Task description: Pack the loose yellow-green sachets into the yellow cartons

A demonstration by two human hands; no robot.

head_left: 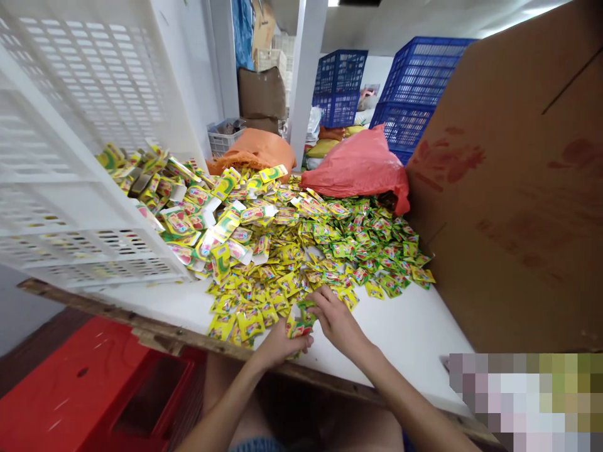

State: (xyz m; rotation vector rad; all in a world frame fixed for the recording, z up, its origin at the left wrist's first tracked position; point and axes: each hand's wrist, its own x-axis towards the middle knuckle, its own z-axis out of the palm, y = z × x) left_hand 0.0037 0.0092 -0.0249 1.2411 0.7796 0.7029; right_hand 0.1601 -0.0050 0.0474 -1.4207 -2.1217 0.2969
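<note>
Carton [299, 324], mouth upward, long axis near-upright, left hand [279, 344] gripping it, right hand [335, 317] grip unclear

Packing workshop, by the look: white bench [419, 333] heaped with loose sachets [372, 242] and small printed boxes [227, 221]; sacks [355, 163] slumped at its back; blue crates [419, 75] stacked beyond; big carton [511, 194] alongside.

Small printed yellow-green box [298, 328], held tilted, top seemingly open, green sachet [309, 304] at its upper right, partly hidden
</note>
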